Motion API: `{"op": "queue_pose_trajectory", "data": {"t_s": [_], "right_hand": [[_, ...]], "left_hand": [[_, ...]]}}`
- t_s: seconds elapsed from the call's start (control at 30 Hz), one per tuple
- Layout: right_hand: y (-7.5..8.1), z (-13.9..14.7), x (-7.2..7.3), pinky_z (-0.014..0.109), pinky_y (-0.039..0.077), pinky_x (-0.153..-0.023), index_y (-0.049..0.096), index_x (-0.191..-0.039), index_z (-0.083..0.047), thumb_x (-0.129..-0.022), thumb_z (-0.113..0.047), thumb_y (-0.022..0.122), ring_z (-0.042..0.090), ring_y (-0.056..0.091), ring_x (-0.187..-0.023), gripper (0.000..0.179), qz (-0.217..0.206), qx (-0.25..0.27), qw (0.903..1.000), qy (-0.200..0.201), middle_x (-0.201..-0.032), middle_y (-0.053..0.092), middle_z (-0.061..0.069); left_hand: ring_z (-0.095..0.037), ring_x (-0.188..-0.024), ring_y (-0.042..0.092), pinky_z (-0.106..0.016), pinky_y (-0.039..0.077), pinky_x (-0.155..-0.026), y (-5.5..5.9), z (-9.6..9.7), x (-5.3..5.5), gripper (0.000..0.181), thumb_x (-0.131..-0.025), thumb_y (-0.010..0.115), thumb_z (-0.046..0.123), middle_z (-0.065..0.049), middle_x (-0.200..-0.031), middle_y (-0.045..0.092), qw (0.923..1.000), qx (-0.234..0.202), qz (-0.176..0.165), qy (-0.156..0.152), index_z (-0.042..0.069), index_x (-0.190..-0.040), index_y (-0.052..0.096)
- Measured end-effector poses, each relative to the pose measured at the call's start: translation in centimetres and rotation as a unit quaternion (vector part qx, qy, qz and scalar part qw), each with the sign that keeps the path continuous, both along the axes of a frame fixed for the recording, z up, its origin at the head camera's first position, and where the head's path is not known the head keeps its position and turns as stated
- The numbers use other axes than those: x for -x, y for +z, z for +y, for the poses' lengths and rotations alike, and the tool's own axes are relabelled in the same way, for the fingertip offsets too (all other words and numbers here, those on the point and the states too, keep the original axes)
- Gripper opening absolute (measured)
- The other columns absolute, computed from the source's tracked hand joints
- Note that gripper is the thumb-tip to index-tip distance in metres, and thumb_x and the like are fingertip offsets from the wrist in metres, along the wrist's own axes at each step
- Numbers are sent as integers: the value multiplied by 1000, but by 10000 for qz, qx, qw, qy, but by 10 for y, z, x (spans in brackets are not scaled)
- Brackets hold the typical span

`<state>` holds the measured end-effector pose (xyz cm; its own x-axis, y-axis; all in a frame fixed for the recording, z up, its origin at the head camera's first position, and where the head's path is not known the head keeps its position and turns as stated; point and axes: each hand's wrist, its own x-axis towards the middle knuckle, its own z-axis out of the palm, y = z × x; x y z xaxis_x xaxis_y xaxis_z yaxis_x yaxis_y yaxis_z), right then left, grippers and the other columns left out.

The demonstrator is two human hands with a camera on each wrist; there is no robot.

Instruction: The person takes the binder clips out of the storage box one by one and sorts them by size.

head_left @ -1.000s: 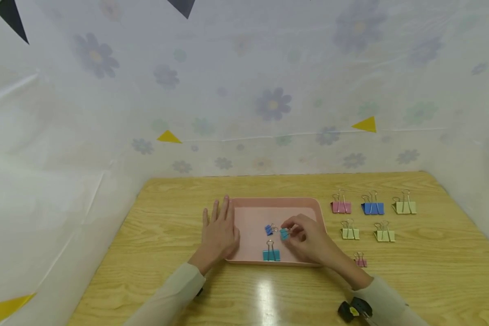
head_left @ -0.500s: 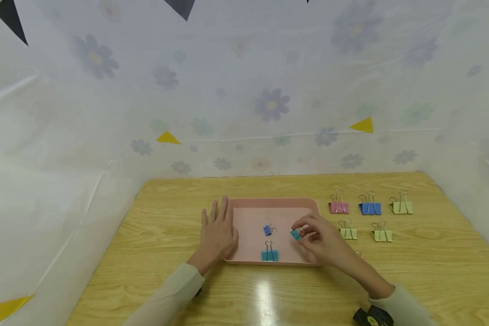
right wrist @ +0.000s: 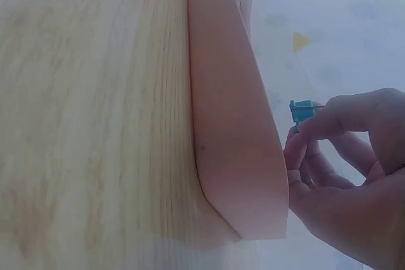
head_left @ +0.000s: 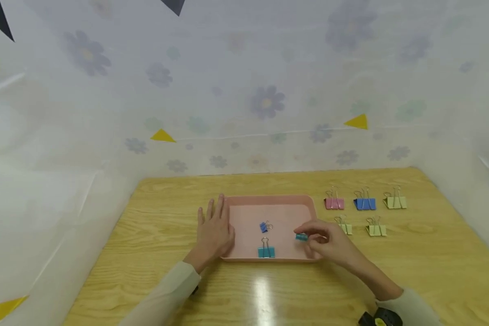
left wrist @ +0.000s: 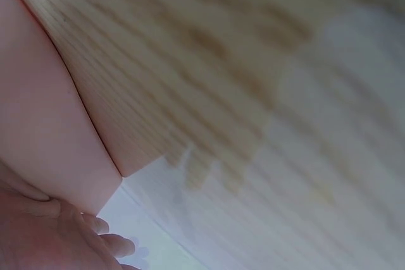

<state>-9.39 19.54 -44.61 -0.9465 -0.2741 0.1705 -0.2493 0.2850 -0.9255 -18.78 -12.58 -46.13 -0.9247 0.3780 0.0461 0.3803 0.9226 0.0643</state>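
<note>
In the head view my right hand [head_left: 328, 242] pinches a small teal binder clip [head_left: 301, 237] over the right side of the pink tray [head_left: 269, 260]. The right wrist view shows this teal clip [right wrist: 303, 110] at the thumb and fingertips, above the tray wall [right wrist: 231, 105]. My left hand [head_left: 213, 233] rests along the tray's left edge with its fingers straight. In the tray lie a small blue binder clip [head_left: 263, 227] and, near the front wall, a larger teal binder clip [head_left: 266, 252] with its handles up.
Right of the tray, a back row holds a pink clip [head_left: 334, 203], a blue clip [head_left: 365, 203] and a pale green clip [head_left: 395, 202]. In front of them stand two smaller pale green clips, one [head_left: 376, 230] in full view and the other [head_left: 347, 229] partly behind my right hand.
My right hand has moved right with the small teal clip, away from the small blue one, and the clip has turned. It now covers the small pink clip's place. The left hand stays put.
</note>
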Motion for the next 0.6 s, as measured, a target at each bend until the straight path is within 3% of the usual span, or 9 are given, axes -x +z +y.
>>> {"op": "queue_pose_trajectory", "data": {"t_s": [0.13,0.37,0.5,0.6], "right_hand": [[3,3,-3,30,56,-89,73,-123,-3,-93,7,61,15,68,-110,34,-223,187,9996,44,-123,70,13],[8,12,-10,36,59,-87,66,-131,4,-98,-2,62,18,68,-113,34,-886,648,9939,129,-137,58,29],[9,16,-16,39,60,-85,67,-131,3,-99,-8,66,13,68,-114,34,-1152,698,9909,-20,-145,51,29],[10,18,-20,38,60,-85,68,-129,3,-97,-11,70,12,69,-111,35,-1150,651,9911,-162,-142,54,28]], "left_hand": [[-40,-155,13,-66,12,-120,1,0,1,70,-104,41,28,-13,-172,9,10000,37,-28,22,2,-164,18],[-40,-155,13,-66,11,-120,0,-1,1,69,-104,41,27,-12,-172,10,9999,-126,3,4,2,-164,17],[-40,-155,13,-66,11,-120,0,0,1,69,-104,42,27,-12,-172,10,9999,-158,7,-2,2,-164,18],[-41,-155,14,-66,11,-120,0,0,1,69,-103,43,26,-13,-171,11,9998,-207,19,-21,1,-163,19]]}}
